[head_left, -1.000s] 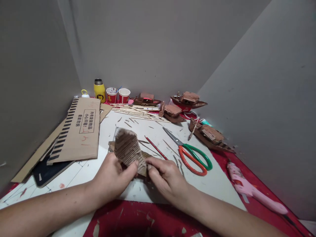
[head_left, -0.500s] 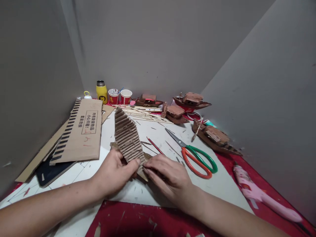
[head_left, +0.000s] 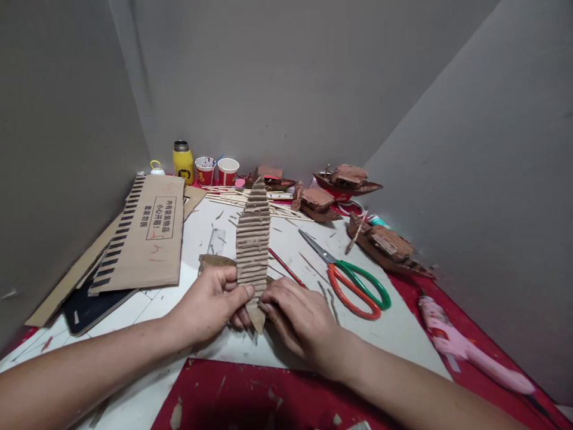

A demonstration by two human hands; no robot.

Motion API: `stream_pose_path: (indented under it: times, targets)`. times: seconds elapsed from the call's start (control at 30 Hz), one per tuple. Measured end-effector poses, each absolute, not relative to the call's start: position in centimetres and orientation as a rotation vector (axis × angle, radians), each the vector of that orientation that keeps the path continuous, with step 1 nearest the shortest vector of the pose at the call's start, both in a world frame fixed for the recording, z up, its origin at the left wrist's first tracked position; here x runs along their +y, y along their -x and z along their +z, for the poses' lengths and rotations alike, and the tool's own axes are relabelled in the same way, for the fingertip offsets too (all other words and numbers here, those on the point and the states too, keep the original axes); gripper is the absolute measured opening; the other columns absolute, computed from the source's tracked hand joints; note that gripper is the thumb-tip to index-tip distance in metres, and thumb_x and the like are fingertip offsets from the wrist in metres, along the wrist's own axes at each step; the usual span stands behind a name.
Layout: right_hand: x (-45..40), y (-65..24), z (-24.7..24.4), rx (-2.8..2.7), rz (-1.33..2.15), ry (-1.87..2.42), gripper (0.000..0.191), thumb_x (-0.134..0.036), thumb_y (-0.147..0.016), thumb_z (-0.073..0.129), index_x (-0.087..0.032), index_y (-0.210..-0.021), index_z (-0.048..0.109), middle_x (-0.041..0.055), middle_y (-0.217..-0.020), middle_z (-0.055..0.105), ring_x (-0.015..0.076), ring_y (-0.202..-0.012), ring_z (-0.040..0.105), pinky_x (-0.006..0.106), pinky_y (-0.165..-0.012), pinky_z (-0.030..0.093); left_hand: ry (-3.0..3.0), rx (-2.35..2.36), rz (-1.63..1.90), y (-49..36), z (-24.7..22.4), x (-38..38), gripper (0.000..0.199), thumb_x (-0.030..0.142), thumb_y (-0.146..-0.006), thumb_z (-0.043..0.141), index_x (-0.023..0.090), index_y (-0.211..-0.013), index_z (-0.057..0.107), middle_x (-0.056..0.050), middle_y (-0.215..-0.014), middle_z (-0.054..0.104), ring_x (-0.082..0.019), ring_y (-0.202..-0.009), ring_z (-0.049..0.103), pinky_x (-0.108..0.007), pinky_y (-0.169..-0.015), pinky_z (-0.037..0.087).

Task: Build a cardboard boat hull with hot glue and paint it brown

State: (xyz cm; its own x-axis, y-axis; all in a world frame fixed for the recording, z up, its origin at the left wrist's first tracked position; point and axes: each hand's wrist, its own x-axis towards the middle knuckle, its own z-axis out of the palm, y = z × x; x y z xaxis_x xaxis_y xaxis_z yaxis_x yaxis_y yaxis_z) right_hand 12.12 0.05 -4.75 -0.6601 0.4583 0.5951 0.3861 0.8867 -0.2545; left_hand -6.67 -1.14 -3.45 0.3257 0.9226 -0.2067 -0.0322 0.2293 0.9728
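Note:
A leaf-shaped piece of corrugated cardboard (head_left: 253, 239), ridges facing me, is held upright above the white sheet. My left hand (head_left: 219, 298) grips its lower left side, thumb across the front. At the lower right edge, my right hand (head_left: 298, 319) pinches it with curled fingers; the fingertips are partly hidden. Behind the cardboard lie another brown cardboard scrap (head_left: 210, 261) and a red pencil (head_left: 286, 267). To the right of my hands rest scissors (head_left: 353, 280) with one orange and one green handle.
Printed cardboard (head_left: 143, 239) lies over a dark flat object (head_left: 89, 307) at left. Brown model boats (head_left: 389, 245) stand along the back and right, near thin wooden sticks (head_left: 286, 209). Paper cups (head_left: 228, 172) and a yellow bottle (head_left: 182, 164) stand behind. A pink glue gun (head_left: 470, 352) lies right.
The cardboard piece has turned from leaning left to nearly upright, its top moving right. Both hands keep their hold. The clear ruler behind it now shows.

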Motion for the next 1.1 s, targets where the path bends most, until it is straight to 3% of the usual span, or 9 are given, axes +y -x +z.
stream_pose_path:
  times: [0.63, 0.77, 0.97, 1.1]
  targets:
    - [-0.5, -12.9, -4.2, -2.435, 0.286, 0.304, 0.016, -0.013, -0.094, 0.037, -0.018, -0.099, 0.051, 0.0062, -0.077, 0.062, 0.0168, -0.068, 0.056, 0.027, -0.061, 0.046, -1.129, 1.054, 0.909, 7.0, -2.7, -0.8, 0.025, 0.037, -0.075, 0.07, 0.014, -0.073, 0.06, 0.002, -0.052, 0.061, -0.01, -0.045, 0.057, -0.02, -0.047, 0.046]
    - [-1.8, -12.8, -3.7, -2.541, 0.338, 0.176, 0.022, -0.018, -0.097, 0.034, -0.02, -0.092, 0.055, 0.0024, -0.069, 0.063, 0.0157, -0.06, 0.055, 0.028, -0.056, 0.042, -1.089, 1.126, 0.987, 7.5, -2.6, 0.1, 0.024, 0.035, -0.074, 0.072, 0.013, -0.074, 0.063, -0.001, -0.05, 0.064, -0.011, -0.044, 0.06, -0.019, -0.046, 0.046]
    - [-3.1, -12.6, -3.5, -2.702, 0.38, 0.08, 0.024, -0.029, -0.093, 0.051, -0.022, -0.071, 0.055, -0.0012, -0.06, 0.058, 0.0145, -0.053, 0.05, 0.032, -0.05, 0.036, -1.041, 1.131, 1.082, 8.1, -2.5, 0.7, 0.028, 0.037, -0.072, 0.074, 0.011, -0.079, 0.066, -0.002, -0.057, 0.067, -0.011, -0.048, 0.061, -0.021, -0.05, 0.051]
    - [-2.4, -12.6, -2.9, -2.325, 0.508, 0.38, 0.007, -0.014, -0.092, 0.052, -0.018, -0.091, 0.057, 0.004, -0.072, 0.062, 0.0153, -0.064, 0.057, 0.028, -0.058, 0.046, -0.998, 1.087, 1.086, 7.8, -2.1, 0.2, 0.03, 0.037, -0.069, 0.077, 0.011, -0.079, 0.066, -0.001, -0.063, 0.068, -0.01, -0.049, 0.061, -0.022, -0.052, 0.053]
